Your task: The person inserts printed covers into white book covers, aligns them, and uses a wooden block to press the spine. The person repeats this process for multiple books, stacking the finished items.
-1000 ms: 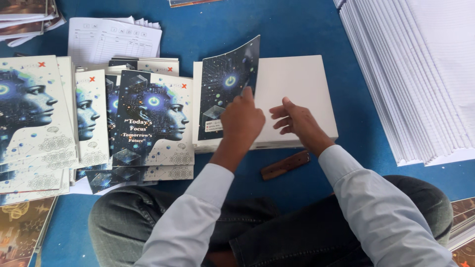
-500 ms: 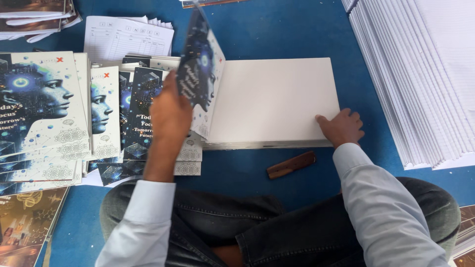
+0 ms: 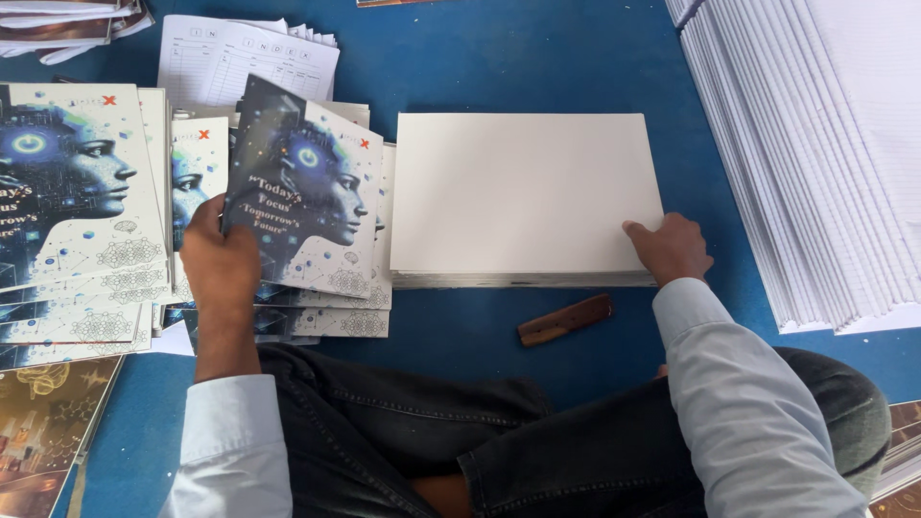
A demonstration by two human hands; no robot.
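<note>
My left hand grips the lower left edge of a printed cover sheet showing a blue digital face on white, held tilted just above a pile of the same covers. My right hand rests on the near right corner of a stack of blank white sheets lying on the blue surface in front of me. A small brown wooden piece lies just below that stack, between my two arms.
More piles of the same covers spread at the left. Ruled index sheets lie at the back left. A large fanned stack of white ruled paper fills the right. Brown-toned covers sit at the bottom left.
My left hand has carried the cover sheet leftward off the white stack to above the cover pile. My right hand slid to the stack's near right corner.
</note>
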